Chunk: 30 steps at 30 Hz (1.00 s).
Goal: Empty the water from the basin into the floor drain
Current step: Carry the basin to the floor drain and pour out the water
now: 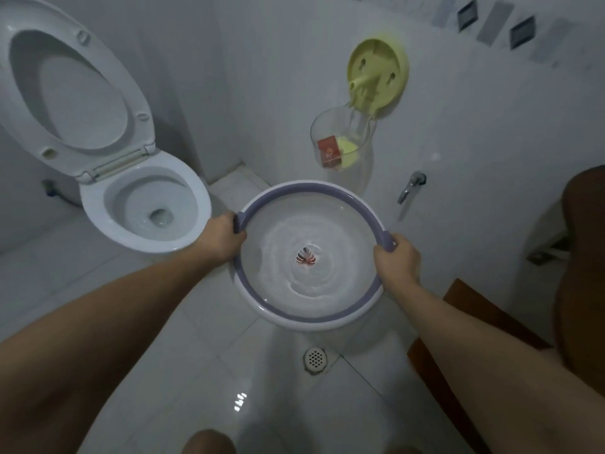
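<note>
A round white basin (307, 317) with a purple rim hangs level above the white tiled floor. Rippling water fills its bottom around a small leaf print at the centre. My left hand (222, 239) grips the purple handle on the basin's left side. On the opposite handle, my right hand (397, 260) is closed the same way. The round perforated floor drain (315, 359) lies in the tiles just below the basin's near edge, closer to me.
A white toilet (144, 204) with its lid up stands at the left. On the right wall hang a yellow holder (379, 73) with a clear container (343, 149) and a chrome tap (411, 188). A brown wooden door (582, 273) is at the far right.
</note>
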{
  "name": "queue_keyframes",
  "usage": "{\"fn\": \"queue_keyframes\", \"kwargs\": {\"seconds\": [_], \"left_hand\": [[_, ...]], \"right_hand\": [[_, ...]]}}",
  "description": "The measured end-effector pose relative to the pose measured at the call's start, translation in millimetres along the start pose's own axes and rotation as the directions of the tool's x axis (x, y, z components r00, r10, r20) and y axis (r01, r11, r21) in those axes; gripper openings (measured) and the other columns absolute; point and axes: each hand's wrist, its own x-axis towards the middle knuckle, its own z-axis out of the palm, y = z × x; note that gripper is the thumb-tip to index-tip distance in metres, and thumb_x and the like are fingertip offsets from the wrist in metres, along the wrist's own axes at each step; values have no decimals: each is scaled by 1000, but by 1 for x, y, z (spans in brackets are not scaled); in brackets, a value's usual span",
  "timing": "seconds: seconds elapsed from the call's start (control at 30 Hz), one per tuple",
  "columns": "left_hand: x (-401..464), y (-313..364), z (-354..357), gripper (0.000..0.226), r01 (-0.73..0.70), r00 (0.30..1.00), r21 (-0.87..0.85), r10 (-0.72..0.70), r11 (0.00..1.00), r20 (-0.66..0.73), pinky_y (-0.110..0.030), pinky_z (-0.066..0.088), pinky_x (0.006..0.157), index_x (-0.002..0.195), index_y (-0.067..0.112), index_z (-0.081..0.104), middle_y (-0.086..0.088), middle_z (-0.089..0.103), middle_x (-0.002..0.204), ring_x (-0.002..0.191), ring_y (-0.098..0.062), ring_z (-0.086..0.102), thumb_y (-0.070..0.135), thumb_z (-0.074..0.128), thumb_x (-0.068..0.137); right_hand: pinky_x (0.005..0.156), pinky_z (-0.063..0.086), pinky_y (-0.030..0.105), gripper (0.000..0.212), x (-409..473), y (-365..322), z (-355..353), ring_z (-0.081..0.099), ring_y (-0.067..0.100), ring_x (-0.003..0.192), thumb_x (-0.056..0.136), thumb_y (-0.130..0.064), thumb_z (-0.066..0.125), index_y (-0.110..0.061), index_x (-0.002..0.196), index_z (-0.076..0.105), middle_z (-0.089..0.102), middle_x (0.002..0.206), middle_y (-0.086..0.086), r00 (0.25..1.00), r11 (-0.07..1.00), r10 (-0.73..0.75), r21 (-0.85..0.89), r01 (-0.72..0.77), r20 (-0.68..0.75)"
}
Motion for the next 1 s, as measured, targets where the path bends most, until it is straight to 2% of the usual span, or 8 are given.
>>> {"fn": "queue_keyframes", "kwargs": {"seconds": [0.1, 0.37, 0.47, 0.57, 0.63, 0.73, 0.9, 1.0], "left_hand": [[7, -16, 34, 22, -8, 1000, -17, 8, 1000, -10, -34, 44, 74, 111, 8, 60, -10, 62, 97, 84, -26, 58, 20, 60, 92], [32, -68, 145, 22, -20, 1000, -20, 20, 1000, -13, -31, 41, 73, 106, 1, 62, -18, 66, 102, 85, -29, 58, 16, 60, 90], [41, -86, 185, 22, -25, 1000, -22, 24, 999, -9, -31, 41, 73, 104, -1, 62, -20, 67, 101, 88, -32, 60, 16, 60, 91], [53, -106, 225, 19, -37, 998, -48, 35, 998, -43, -33, 44, 71, 101, 1, 62, -18, 67, 97, 84, -31, 60, 17, 60, 90], [57, -114, 239, 17, -29, 998, -55, 26, 998, -56, -34, 47, 71, 99, 5, 61, -15, 66, 94, 83, -31, 61, 19, 59, 89], [61, -128, 273, 15, -36, 997, -35, 34, 999, -70, -32, 42, 68, 98, 8, 59, -11, 64, 92, 80, -28, 58, 21, 58, 89], [61, -140, 317, 16, -13, 997, -56, 8, 998, -81, -32, 42, 66, 102, 11, 58, -7, 63, 92, 77, -24, 58, 24, 53, 93], [61, -144, 343, 13, 8, 995, -60, -13, 998, -94, -28, 40, 61, 99, 13, 56, -5, 61, 90, 71, -18, 55, 25, 52, 95]], "right_hand": [[69, 49, 30, 15, 8, 29, 17, 63, 28, 80, 88, -12, 56, -5, 98, 65, 66, 90, 14, 1000, 1000, -4, 7, 4, -9], [66, 39, 24, 10, 37, 130, 85, 59, 26, 74, 88, -13, 59, -8, 91, 67, 66, 83, 10, 997, 1000, -6, 12, 7, -73], [52, 37, 21, 7, 46, 167, 109, 59, 26, 72, 87, -12, 59, -10, 87, 65, 64, 79, 9, 998, 1000, -12, -11, 12, -58], [49, 34, 13, 5, 58, 198, 128, 55, 20, 66, 86, -12, 60, -16, 84, 63, 63, 77, 6, 998, 998, -41, -39, 39, -56], [50, 37, 19, 5, 65, 211, 136, 55, 19, 67, 86, -14, 60, -15, 87, 65, 63, 79, 5, 998, 998, -48, -35, 47, -38], [64, 42, 24, 12, 70, 242, 151, 61, 24, 75, 88, -16, 59, -10, 94, 68, 66, 84, 8, 999, 999, -36, -21, 36, -35], [53, 40, 21, 17, 70, 280, 171, 63, 25, 73, 89, -18, 57, -6, 92, 69, 69, 85, 12, 998, 999, 52, 19, -51, -42], [49, 38, 21, 29, 71, 305, 181, 61, 25, 66, 94, -25, 54, -2, 81, 67, 68, 78, 14, 995, 997, 75, 18, -74, -72]]}}
